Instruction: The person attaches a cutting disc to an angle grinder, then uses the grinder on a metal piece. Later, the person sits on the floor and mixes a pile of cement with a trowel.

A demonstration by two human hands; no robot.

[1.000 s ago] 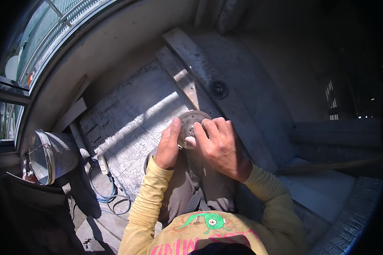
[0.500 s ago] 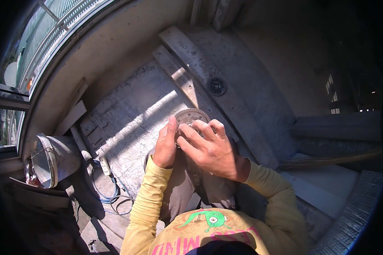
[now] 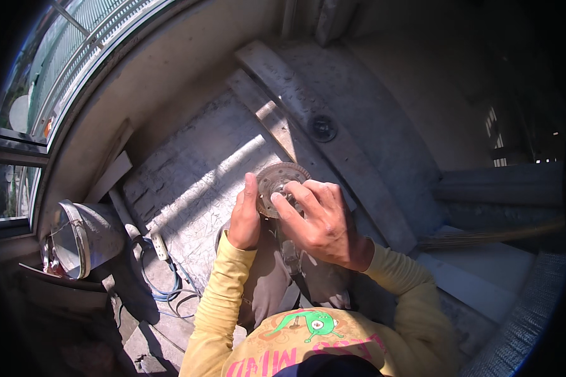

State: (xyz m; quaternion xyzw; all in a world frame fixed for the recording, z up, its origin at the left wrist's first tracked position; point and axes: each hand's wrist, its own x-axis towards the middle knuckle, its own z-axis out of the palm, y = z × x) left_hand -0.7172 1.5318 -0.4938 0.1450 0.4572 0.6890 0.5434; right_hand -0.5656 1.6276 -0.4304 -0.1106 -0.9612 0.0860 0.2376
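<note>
A round, dusty cutting disc (image 3: 271,182) with a notched rim and small holes faces up above my knees. My left hand (image 3: 245,217) is curled around its left edge, thumb along the rim. The thumb and fingers of my right hand (image 3: 321,220) close on the hub at the disc's middle, where a nut or flange is mostly hidden by the fingers. Below the disc, part of a dusty tool body (image 3: 289,254) shows between my legs. A second, dark disc (image 3: 322,127) lies flat on a plank farther off.
Long planks (image 3: 371,182) run diagonally beyond my hands. A scratched, sunlit board (image 3: 195,169) covers the floor on the left. A dirty bucket (image 3: 100,235) lies on its side at the left, near a white power strip (image 3: 160,247) and coiled blue cable (image 3: 163,294). A window (image 3: 19,188) is at far left.
My right hand's fingers have turned and shifted about the hub, uncovering more of the disc's face. My left hand stays at the rim.
</note>
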